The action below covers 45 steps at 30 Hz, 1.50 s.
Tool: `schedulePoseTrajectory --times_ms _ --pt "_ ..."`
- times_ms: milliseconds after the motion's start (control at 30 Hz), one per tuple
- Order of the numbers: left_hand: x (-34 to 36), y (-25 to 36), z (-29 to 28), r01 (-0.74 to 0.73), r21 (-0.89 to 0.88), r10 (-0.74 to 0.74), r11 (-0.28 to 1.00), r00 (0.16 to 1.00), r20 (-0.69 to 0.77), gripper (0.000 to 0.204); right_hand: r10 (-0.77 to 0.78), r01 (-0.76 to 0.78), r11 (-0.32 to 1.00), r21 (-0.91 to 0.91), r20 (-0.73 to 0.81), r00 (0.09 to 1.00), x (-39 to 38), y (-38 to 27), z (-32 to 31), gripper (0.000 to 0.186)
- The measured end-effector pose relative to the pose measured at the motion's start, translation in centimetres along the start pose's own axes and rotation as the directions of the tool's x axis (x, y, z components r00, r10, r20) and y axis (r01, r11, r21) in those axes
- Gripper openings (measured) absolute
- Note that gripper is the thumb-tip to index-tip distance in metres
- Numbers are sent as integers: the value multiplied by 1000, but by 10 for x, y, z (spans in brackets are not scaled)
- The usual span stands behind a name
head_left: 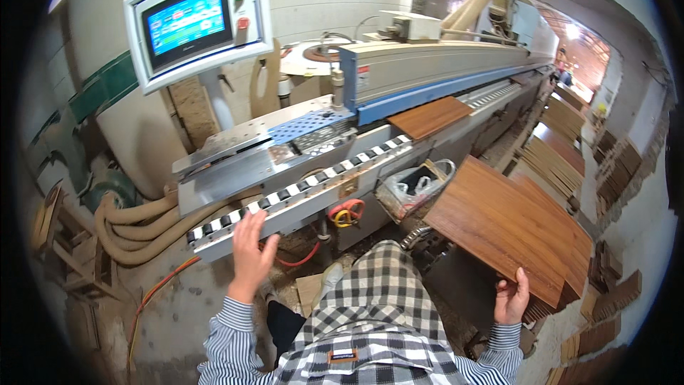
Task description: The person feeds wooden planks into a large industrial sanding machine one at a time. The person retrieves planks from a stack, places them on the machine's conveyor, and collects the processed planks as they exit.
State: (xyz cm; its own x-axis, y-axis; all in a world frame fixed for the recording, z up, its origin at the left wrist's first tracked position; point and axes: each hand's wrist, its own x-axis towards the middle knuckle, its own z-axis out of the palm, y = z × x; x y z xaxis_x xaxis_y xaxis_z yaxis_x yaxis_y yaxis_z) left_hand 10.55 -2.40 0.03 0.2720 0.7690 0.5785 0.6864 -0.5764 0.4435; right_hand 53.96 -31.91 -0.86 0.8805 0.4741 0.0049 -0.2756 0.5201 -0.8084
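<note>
Currently, from the head view, a brown wooden board (491,224) is held at its near edge in the right hand's (511,304) grip, other boards (578,265) partly covered by it, the left hand's (253,251) grip loosely opened over the roller rail (306,185), contact unclear.

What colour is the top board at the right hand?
The top board is reddish brown, wood-grained; head view.

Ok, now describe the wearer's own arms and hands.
Both forearms wear long sleeves in narrow dark-blue and white stripes, ending in matching striped cuffs at the wrists. The left hand and right hand are bare: no gloves or rings show.
</note>
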Motion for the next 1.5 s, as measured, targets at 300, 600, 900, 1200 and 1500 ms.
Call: schedulePoseTrajectory --times_ms 300,600,900,1200,1500 --pt "-55 48 -39 -111 -85 114 990 993 29 79 503 -566 820 -85 579 641 -18 111 157 25" --pt "-72 -38 -65 187 243 -140 952 970 -200 60 707 -740 555 -380 684 179 -50 212 283 34" --pt "-22 -81 -61 319 272 -258 908 937 -237 56 662 -463 704 -539 734 153 -37 193 234 41" --pt "-17 -81 -56 319 107 -285 942 925 -253 65 286 959 64 -275 926 247 -51 195 59 36" --pt "-18 -89 -61 318 94 -290 943 928 -232 64 280 921 146 -362 908 312 -47 205 59 27"
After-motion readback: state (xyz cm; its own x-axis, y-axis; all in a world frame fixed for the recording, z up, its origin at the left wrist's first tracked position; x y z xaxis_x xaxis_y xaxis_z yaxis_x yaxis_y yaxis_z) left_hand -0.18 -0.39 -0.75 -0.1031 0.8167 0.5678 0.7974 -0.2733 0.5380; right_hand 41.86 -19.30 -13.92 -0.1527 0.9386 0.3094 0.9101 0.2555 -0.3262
